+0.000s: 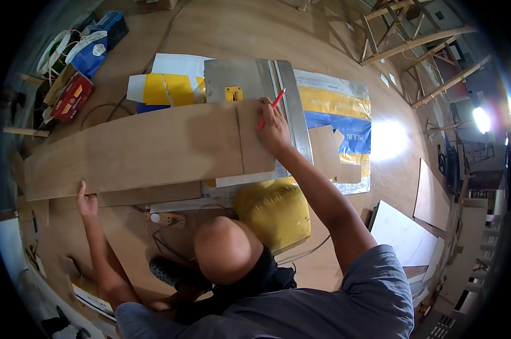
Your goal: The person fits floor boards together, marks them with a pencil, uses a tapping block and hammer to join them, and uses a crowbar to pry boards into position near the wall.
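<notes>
On the floor, the long plywood board [148,150] spans leftward; left hand [87,199] grips its near edge, fingers partly hidden. Right hand [274,129] pinches a red pencil [272,107], tip obscured, on the board's right end.

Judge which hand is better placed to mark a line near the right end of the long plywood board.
Probably the right. The right hand already holds the red pencil over the plywood board beside the metal plate. The left hand grips the board's near edge at its far left end.
</notes>
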{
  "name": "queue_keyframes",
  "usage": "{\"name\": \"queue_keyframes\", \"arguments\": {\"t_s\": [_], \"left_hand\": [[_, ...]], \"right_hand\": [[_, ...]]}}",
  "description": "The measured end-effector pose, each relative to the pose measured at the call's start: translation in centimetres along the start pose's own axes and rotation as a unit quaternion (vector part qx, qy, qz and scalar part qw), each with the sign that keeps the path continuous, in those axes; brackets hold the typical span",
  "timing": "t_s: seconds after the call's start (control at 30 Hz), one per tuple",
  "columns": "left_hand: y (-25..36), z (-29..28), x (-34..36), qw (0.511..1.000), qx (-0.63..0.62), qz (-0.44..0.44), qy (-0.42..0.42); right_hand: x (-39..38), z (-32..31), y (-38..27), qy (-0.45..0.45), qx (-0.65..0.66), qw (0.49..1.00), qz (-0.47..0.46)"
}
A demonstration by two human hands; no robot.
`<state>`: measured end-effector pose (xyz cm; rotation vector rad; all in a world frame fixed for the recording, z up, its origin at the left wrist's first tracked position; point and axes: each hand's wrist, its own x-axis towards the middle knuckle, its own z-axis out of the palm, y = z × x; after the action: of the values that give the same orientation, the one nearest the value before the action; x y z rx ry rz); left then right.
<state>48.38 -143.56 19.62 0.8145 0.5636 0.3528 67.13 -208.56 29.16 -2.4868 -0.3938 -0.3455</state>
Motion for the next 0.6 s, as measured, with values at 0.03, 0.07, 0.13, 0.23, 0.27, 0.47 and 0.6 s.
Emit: {"name": "queue_keyframes", "arguments": {"t_s": [0.03, 0.07, 0.13, 0.23, 0.27, 0.47, 0.6], "left_hand": [[0.8, -1.1, 0.2, 1.000, -0.006, 0.010, -0.001], [1.4, -2.1, 0.5, 1.000, -0.012, 0.020, -0.002], [1.6, -3.0, 0.1, 0.999, -0.026, 0.025, -0.002], [1.2, -2.8, -1.8, 0.999, -0.030, 0.024, 0.020], [2.3, -2.3, -2.3, 0.999, -0.008, 0.028, 0.035], [11.2, -3.3, -4.3, 0.993, 0.019, 0.112, 0.019], [16.4, 0.4, -7.4, 0.989, 0.042, 0.140, 0.013]], "right_hand": [[-0.2, 0.1, -0.4, 0.007, -0.001, 1.000, -0.004], [-0.3, 0.2, -0.6, 0.008, 0.002, 1.000, -0.010], [-1.1, 0.1, 0.0, 0.005, -0.005, 1.000, -0.021], [-3.2, -1.6, 2.7, -0.033, -0.016, 0.999, -0.029], [-4.6, -2.5, 3.6, -0.039, -0.002, 0.997, -0.059], [8.3, -4.1, 9.7, 0.030, -0.028, 0.996, -0.086], [21.2, 0.0, 13.6, -0.065, -0.064, 0.994, -0.055]]}}
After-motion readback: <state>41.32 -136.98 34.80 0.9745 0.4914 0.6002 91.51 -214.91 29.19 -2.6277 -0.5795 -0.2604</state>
